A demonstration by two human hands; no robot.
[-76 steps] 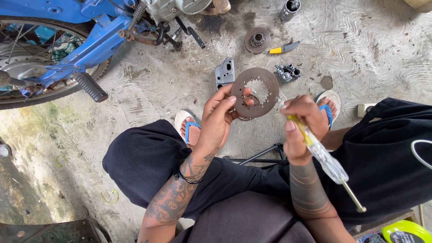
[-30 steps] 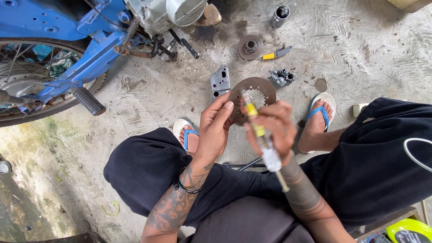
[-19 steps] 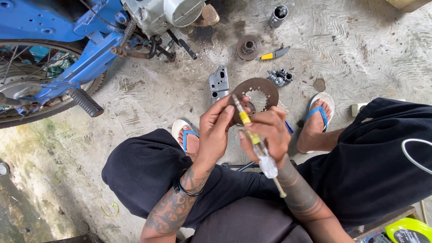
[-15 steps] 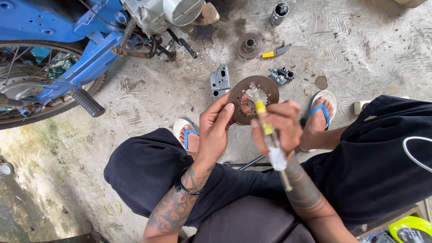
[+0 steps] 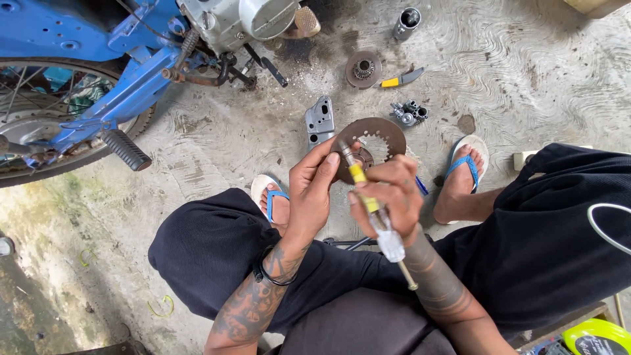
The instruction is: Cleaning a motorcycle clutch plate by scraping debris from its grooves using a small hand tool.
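Left hand grips clutch disc; right hand grips screwdriver; motorbike, parts beyond.

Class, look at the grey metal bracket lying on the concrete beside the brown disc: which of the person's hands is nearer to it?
Left. The left hand holds the brown disc just below the grey bracket; the right hand, gripping the screwdriver, sits farther off to the right.
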